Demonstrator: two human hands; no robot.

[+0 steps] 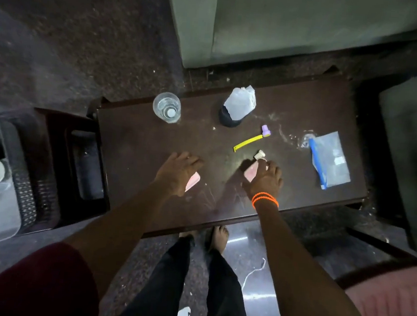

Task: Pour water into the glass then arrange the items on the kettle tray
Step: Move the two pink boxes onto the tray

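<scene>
Both hands are near the table's (138, 135) front edge. The left hand (178, 171) lies flat on a pink sachet (193, 181); the right hand (264, 178) pinches another pink packet (250, 172). The glass (167, 107) stands at the far left edge, well apart

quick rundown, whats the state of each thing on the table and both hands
glass: upright, water inside
dark cup: upright, pale plastic bag stuffed in its top
yellow stick with purple cap: lying flat, untouched
blue-edged plastic pouch: lying flat
left hand: palm down over a pink packet, grip unclear
right hand: fingers curled round a second pink packet
small white piece: at the right hand's fingertips
</scene>
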